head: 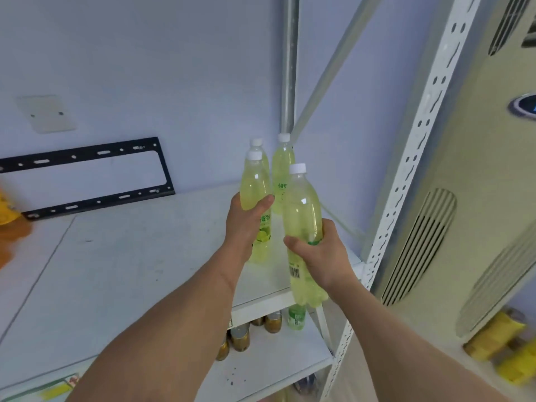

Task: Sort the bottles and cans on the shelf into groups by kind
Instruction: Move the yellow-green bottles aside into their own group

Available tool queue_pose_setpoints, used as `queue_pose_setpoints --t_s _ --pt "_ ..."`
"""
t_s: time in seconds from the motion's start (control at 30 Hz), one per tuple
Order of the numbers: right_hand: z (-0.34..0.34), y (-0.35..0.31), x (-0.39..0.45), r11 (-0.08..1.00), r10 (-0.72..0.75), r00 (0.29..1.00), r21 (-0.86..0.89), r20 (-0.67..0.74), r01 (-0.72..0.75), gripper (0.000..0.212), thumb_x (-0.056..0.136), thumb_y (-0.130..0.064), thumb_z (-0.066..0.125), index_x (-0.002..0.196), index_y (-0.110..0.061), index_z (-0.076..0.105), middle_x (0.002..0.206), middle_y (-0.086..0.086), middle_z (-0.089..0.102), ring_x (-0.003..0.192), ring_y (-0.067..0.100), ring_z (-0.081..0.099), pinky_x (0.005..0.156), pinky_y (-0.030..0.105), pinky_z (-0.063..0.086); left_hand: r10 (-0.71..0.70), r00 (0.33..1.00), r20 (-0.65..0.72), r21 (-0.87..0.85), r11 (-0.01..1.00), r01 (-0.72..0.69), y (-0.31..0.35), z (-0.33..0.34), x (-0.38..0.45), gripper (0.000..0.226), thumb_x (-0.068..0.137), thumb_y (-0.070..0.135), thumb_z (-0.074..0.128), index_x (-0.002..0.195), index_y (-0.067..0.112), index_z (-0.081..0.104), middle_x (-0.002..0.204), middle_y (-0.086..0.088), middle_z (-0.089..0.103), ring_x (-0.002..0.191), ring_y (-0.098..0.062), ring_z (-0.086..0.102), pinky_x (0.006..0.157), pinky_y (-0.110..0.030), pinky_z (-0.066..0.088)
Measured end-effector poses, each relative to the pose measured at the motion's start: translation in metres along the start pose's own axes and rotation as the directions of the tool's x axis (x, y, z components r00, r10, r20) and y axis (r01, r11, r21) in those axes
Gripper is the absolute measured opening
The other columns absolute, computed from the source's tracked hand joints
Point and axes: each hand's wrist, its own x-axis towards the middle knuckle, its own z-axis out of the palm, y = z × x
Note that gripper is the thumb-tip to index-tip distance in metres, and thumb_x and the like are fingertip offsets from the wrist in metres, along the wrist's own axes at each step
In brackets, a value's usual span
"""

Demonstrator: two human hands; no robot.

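Note:
Pale yellow-green drink bottles with white caps cluster at the right end of the top white shelf. My left hand grips one bottle that stands on the shelf. My right hand holds another bottle upright, its base hanging past the shelf's front edge. Two more bottles stand behind them near the corner, one with its label showing, the other mostly hidden. On the lower shelf sit several gold cans and a small green bottle.
A black metal bracket leans against the wall at the back left of the top shelf. An orange object lies at the far left edge. White perforated shelf posts stand at right, with an air-conditioner unit and yellow packages beyond.

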Motion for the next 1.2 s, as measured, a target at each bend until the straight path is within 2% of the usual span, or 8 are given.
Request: queue_pose_setpoints --t_s 0.47,0.77,0.83,0.87,0.93,1.0,1.07,1.2 --pt "-0.040 0.028 0.086 0.998 -0.033 0.975 0.051 0.218 0.022 0.048 0.076 -0.032 0.081 0.110 -0.028 0.047 0.091 -0.009 0.066 0.079 0.006 0.065 0.060 0.019 0.048 0.043 0.989 -0.142 0.062 0.998 -0.034 -0.019 0.035 0.034 0.062 0.069 0.036 0.086 0.124 0.029 0.058 0.110 0.007 0.072 0.098 -0.014 0.071 0.086 -0.043 0.058" --pt "-0.033 0.038 0.103 0.997 -0.049 0.969 0.062 0.243 0.035 0.053 0.078 -0.032 0.079 0.118 -0.027 0.045 0.097 -0.010 0.063 0.082 0.004 0.063 0.061 0.019 0.048 -0.001 0.989 -0.145 0.287 0.957 0.043 -0.025 0.030 0.031 0.071 0.072 0.042 0.083 0.133 0.026 0.049 0.126 0.007 0.063 0.102 -0.009 0.065 0.082 -0.029 0.054" --pt "-0.029 0.039 0.109 0.996 -0.063 0.971 0.074 0.232 0.047 0.053 0.079 -0.031 0.079 0.119 -0.027 0.044 0.096 -0.013 0.061 0.082 0.001 0.061 0.061 0.018 0.047 -0.028 0.974 -0.225 0.552 0.820 0.151 -0.033 0.023 0.017 0.081 0.080 0.054 0.071 0.145 0.020 0.039 0.140 0.003 0.051 0.117 -0.014 0.057 0.093 -0.033 0.049" --pt "-0.026 0.040 0.113 0.996 -0.069 0.971 0.079 0.229 0.052 0.054 0.079 -0.031 0.079 0.120 -0.028 0.044 0.097 -0.014 0.061 0.082 0.000 0.060 0.062 0.018 0.046 0.017 0.969 -0.247 0.729 0.661 0.175 -0.040 0.017 0.008 0.075 0.086 0.058 0.062 0.145 0.018 0.041 0.140 0.001 0.051 0.120 -0.018 0.055 0.095 -0.035 0.047" --pt "-0.017 0.042 0.122 0.995 -0.073 0.968 0.086 0.242 0.053 0.057 0.079 -0.032 0.079 0.124 -0.028 0.044 0.098 -0.017 0.060 0.085 -0.001 0.059 0.066 0.020 0.047 0.214 0.968 -0.128 0.980 0.177 0.090 -0.056 0.002 -0.007 0.051 0.095 0.054 0.047 0.130 0.018 0.056 0.124 0.001 0.062 0.107 -0.022 0.062 0.083 -0.035 0.048" --pt "-0.009 0.044 0.130 0.994 -0.073 0.967 0.096 0.243 0.051 0.061 0.079 -0.033 0.079 0.129 -0.027 0.045 0.100 -0.018 0.061 0.089 -0.002 0.059 0.072 0.023 0.048 0.328 0.930 0.164 0.978 -0.176 -0.111 -0.068 -0.008 -0.016 0.039 0.096 0.044 0.042 0.105 0.018 0.069 0.098 0.001 0.070 0.083 -0.022 0.065 0.070 -0.033 0.047" --pt "-0.006 0.045 0.137 0.991 -0.078 0.970 0.120 0.230 0.051 0.065 0.078 -0.034 0.080 0.132 -0.027 0.045 0.101 -0.018 0.063 0.090 -0.003 0.059 0.071 0.021 0.048 0.409 0.845 0.344 0.929 -0.281 -0.241 -0.077 -0.013 -0.017 0.037 0.091 0.038 0.042 0.084 0.017 0.071 0.079 0.001 0.068 0.068 -0.022 0.062 0.061 -0.032 0.046" --pt "0.006 0.048 0.153 0.992 -0.085 0.970 0.111 0.230 0.061 0.064 0.076 -0.034 0.081 0.130 -0.031 0.046 0.100 -0.022 0.063 0.092 -0.005 0.060 0.080 0.024 0.051 0.474 0.776 0.415 0.903 -0.318 -0.289 -0.078 -0.014 -0.011 0.031 0.089 0.034 0.046 0.078 0.016 0.068 0.074 0.001 0.064 0.065 -0.023 0.060 0.059 -0.032 0.047"
